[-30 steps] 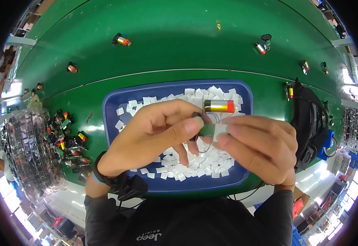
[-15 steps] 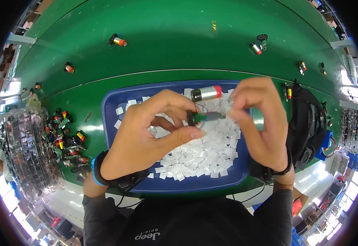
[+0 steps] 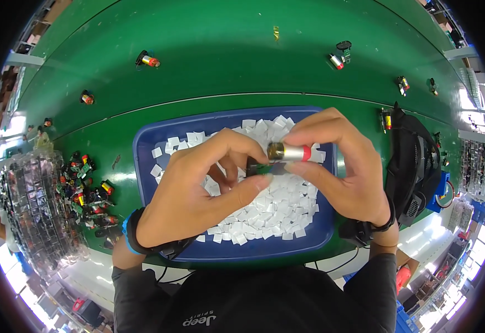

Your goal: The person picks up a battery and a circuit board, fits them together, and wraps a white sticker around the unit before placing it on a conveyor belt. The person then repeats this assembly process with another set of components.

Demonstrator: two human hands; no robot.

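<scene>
Over a blue plastic tub [image 3: 139, 161] both my hands hold parts of one small assembly. My left hand [image 3: 192, 191] pinches a little green circuit board with a black part [image 3: 258, 168], mostly hidden by the thumb and fingers. Between the thumb and fingers of my right hand [image 3: 347, 172] is a small cylindrical battery [image 3: 293, 153], silver with a red end and a dark amber end. It lies nearly level, its dark end close to the board. Many small white square pieces [image 3: 264, 219] fill the tub beneath.
A heap of similar battery-and-board assemblies [image 3: 84, 188] lies left of the tub, beside stacked clear trays [image 3: 37, 205]. A black bag [image 3: 414, 161] sits at the right. More assemblies [image 3: 148, 60] are spread along the far green table [image 3: 226, 61].
My right hand's fingers have moved from beside the board onto the battery and now grip it. The battery has come lower and slightly right. My left hand keeps its pinch.
</scene>
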